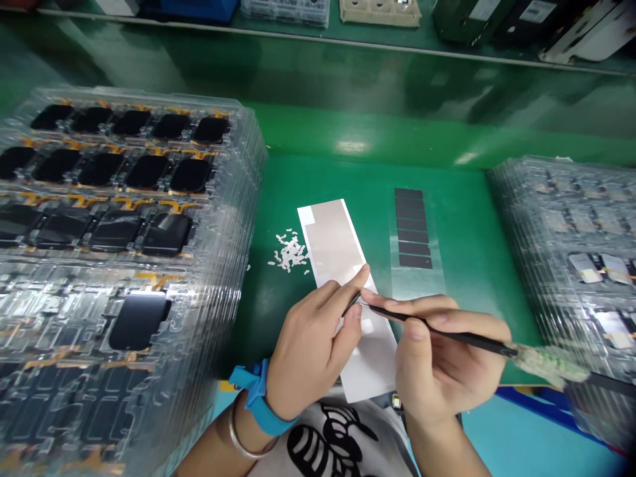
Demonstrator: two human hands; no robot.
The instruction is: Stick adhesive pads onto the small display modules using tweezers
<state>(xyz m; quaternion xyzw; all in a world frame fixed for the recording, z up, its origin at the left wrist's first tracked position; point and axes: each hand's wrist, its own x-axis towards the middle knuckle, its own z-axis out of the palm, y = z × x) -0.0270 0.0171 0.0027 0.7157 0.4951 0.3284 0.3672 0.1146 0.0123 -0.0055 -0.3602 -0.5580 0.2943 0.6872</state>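
Observation:
My left hand (pixel 311 338) pinches a small dark, thin part (pixel 351 303) seen edge-on between thumb and fingers; most of it is hidden. My right hand (pixel 442 371) is closed around black tweezers (pixel 472 339), whose rear end is wrapped in a pale covering. The tweezer tips meet the left fingertips at the small part. Beneath both hands lies a white and grey backing sheet (pixel 330 242), tilted on the green mat. Just left of the sheet is a heap of small white pieces (pixel 291 254).
Tall stacked clear trays (pixel 248 179) on the left hold black screens with orange flex cables. More clear trays (pixel 521 218) stand at the right. A clear film with dark strips (pixel 411 217) lies right of the sheet. A shelf (pixel 298 33) with boxes spans the back.

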